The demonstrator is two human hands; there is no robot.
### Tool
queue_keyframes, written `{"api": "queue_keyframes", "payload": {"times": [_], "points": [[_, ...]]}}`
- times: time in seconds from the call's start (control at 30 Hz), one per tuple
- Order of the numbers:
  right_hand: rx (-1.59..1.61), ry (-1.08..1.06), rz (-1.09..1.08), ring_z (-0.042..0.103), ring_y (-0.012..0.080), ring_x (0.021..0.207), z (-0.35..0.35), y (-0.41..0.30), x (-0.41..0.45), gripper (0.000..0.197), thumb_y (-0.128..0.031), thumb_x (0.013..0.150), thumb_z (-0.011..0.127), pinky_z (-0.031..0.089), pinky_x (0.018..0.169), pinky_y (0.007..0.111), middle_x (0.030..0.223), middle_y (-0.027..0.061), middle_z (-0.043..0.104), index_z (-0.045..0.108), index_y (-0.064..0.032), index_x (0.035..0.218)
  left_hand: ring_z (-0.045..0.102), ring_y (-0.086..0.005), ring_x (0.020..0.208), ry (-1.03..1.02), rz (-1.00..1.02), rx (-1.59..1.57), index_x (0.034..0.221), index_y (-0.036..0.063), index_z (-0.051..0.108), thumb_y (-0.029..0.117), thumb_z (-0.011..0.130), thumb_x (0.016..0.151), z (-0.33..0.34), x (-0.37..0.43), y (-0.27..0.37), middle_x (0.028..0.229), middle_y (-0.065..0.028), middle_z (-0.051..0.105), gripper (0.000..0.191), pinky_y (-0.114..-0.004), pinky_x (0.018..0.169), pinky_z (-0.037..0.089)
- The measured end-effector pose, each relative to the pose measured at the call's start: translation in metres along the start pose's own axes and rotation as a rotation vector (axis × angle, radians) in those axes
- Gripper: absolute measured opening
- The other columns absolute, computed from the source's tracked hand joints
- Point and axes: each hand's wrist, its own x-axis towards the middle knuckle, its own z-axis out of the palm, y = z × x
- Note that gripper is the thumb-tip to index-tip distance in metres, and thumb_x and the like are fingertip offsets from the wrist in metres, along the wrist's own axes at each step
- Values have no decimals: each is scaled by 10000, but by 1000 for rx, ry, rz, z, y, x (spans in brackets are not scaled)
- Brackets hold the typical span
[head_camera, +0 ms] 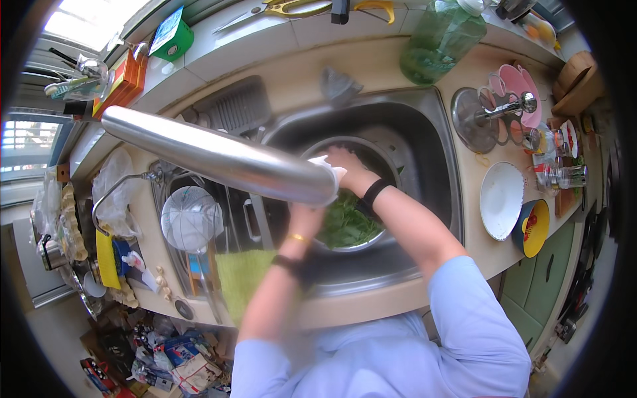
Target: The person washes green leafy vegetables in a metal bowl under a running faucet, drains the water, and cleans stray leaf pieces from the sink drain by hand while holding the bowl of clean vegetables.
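A round metal basin (371, 245) holding leafy greens (348, 221) sits in the stainless steel sink (433, 199). Over the basin's upper part is my right hand (347, 166), with its fingers spread near the rim; a white patch, perhaps cloth or water, shows beside it. My left hand (307, 219) is at the basin's left side, its fingers largely hidden behind the large steel faucet spout (224, 154). Whether either hand grips anything cannot be made out. Both wrists wear dark bands.
The spout crosses above the left part of the sink. A mesh strainer (191, 219) and green cloth (249, 278) lie left. A gray rag (341, 87) rests behind the sink, near a green jug (443, 42). A white bowl (501, 201) and yellow bowl (536, 229) stand right.
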Motion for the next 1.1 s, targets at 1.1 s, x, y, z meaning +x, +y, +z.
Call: {"api": "queue_keyframes", "payload": {"times": [1.1], "points": [[1854, -242, 821, 593, 232, 924, 45, 29, -86, 365, -300, 923, 358, 478, 825, 388, 1020, 112, 600, 520, -23, 1097, 503, -229, 1066, -300, -397, -313, 1144, -26, 516, 361, 392, 902, 67, 48, -81, 1157, -138, 540, 473, -332, 932, 373]]}}
